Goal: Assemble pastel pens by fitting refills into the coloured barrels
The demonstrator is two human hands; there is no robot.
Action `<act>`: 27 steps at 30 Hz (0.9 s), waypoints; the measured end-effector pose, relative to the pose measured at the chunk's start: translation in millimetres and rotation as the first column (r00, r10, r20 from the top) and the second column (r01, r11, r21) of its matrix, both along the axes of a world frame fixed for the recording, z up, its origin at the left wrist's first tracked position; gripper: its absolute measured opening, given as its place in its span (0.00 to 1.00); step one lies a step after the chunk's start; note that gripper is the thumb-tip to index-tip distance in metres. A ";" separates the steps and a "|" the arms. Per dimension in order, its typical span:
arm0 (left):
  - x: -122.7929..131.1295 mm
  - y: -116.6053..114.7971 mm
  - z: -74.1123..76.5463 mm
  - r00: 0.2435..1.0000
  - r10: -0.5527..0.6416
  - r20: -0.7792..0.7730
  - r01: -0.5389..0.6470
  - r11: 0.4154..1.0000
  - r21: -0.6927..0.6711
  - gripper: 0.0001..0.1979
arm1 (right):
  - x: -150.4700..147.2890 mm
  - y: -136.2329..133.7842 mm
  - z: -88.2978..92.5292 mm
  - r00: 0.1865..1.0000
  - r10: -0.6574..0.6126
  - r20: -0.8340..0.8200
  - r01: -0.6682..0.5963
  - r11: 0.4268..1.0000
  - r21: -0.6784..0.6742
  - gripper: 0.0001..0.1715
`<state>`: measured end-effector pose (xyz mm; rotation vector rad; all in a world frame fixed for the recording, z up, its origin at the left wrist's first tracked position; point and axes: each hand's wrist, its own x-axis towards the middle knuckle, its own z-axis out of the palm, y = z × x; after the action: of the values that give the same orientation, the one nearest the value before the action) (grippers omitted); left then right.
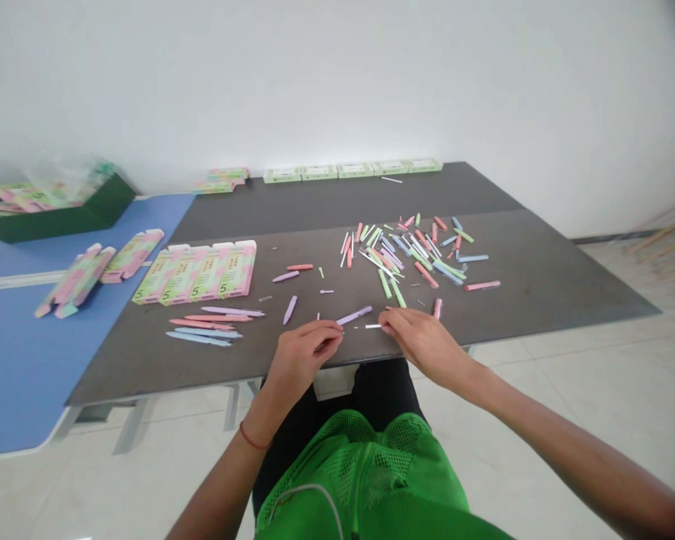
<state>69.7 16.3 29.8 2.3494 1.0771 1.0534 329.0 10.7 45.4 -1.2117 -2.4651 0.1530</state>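
Observation:
At the table's near edge, my right hand (416,334) pinches a white pen refill (372,326), its thin tip pointing left. My left hand (308,346) is closed, thumb against fingers; a tiny piece shows at the fingertips, too small to name. Between and just beyond my hands lies a purple pen barrel (354,316). Loose purple barrel parts (290,310), a red one (300,267) and small clips (327,291) are scattered beyond my left hand. Several pens (209,325) in purple, red and blue lie to its left.
Past my right hand spreads a pile of coloured pen parts and white refills (410,251). Flat printed boxes (196,274) overlap at left; more boxes (337,171) line the wall. A dark green bin (90,214) and folded cartons (79,281) are on the blue table (28,367).

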 end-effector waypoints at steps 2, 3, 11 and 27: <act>1.4 -3.9 5.3 0.987 0.025 0.159 -0.011 0.996 -0.084 0.04 | -0.5 -3.5 2.3 0.998 0.036 -0.058 -0.034 0.999 0.043 0.10; 2.2 -6.3 8.4 0.977 0.041 0.211 -0.015 0.992 -0.122 0.03 | -0.8 -5.3 3.6 0.995 0.051 -0.091 -0.045 0.997 0.067 0.11; 8.3 -22.1 24.1 0.927 0.127 0.352 -0.055 0.977 -0.206 0.02 | -3.8 -16.1 12.2 0.972 0.095 -0.217 -0.063 0.987 0.148 0.10; 10.5 -23.2 25.4 0.912 0.185 0.365 -0.095 0.963 -0.251 0.03 | -6.7 -19.3 16.9 0.951 0.082 -0.297 -0.060 0.995 0.082 0.10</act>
<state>80.2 -7.0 55.2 1.8064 1.1535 1.3001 322.3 -8.6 62.3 -0.9885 -2.2292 0.2467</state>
